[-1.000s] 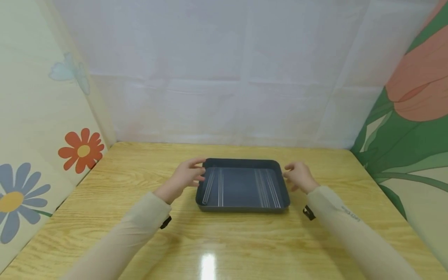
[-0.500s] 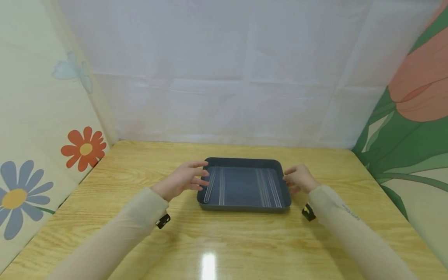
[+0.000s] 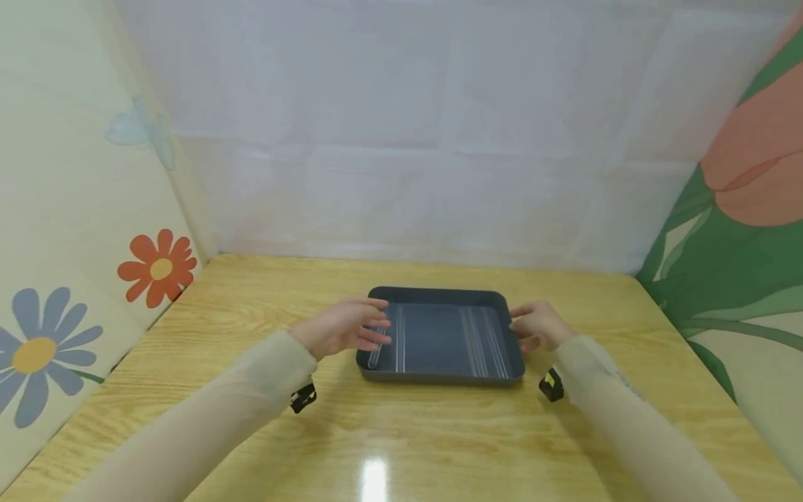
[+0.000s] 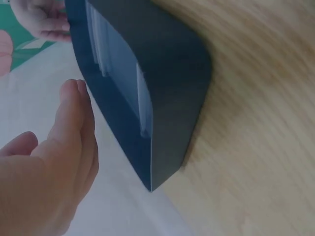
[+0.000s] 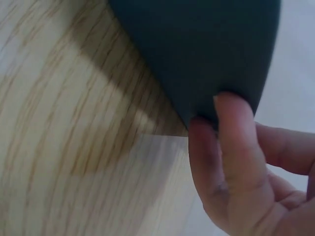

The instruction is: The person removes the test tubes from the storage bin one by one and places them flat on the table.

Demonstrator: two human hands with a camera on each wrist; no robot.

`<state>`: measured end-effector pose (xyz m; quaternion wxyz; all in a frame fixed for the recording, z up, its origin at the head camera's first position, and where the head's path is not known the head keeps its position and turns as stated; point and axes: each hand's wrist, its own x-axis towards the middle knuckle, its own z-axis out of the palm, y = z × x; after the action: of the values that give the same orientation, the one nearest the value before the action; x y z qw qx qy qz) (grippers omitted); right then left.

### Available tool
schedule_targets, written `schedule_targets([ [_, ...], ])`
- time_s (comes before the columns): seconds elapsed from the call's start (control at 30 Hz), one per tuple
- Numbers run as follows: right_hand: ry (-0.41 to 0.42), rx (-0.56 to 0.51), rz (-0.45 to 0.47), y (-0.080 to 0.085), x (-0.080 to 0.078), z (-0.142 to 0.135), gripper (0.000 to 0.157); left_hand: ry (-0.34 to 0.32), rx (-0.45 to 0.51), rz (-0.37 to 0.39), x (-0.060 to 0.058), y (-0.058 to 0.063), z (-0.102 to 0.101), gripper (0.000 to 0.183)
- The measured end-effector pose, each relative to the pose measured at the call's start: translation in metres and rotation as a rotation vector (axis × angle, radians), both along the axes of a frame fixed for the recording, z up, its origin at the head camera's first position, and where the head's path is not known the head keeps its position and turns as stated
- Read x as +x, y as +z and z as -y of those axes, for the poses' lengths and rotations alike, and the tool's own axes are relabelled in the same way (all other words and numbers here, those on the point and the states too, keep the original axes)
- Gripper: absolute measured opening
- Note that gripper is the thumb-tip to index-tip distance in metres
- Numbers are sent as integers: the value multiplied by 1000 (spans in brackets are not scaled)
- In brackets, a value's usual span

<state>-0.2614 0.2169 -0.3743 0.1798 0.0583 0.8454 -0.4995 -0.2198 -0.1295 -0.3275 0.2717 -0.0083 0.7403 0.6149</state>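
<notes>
A dark blue-grey rectangular tray (image 3: 439,383) lies on the wooden table. Pale glossy lines (image 3: 479,341) run across its floor from front to back; I cannot tell whether they are ridges or something clear lying inside. My left hand (image 3: 343,326) hovers at the tray's left side, its fingers extended over the rim. In the left wrist view those fingers look straight and close together, with nothing in them. At the opposite side, my right hand (image 3: 541,325) touches the tray; the right wrist view shows fingertips (image 5: 236,110) against its outer wall.
Wood-grain table (image 3: 452,446) surrounds the tray. A white cloth (image 3: 401,139) hangs behind it. Flower-printed panels (image 3: 56,174) stand at left and right. Small black devices (image 3: 304,397) sit at both wrists.
My left hand has moved rightward, its fingers now farther over the tray's left rim. My right hand has stayed at the right side. The tray has hardly moved.
</notes>
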Motion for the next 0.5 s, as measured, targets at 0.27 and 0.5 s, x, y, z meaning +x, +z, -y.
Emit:
schedule_targets([
  [0.27,-12,-37,11,-5,0,-1,52,-8,-17,24,0,-2,-14,54],
  [0.5,-27,-61,10,-7,0,-2,52,-33,-10,11,-3,2,-26,53],
])
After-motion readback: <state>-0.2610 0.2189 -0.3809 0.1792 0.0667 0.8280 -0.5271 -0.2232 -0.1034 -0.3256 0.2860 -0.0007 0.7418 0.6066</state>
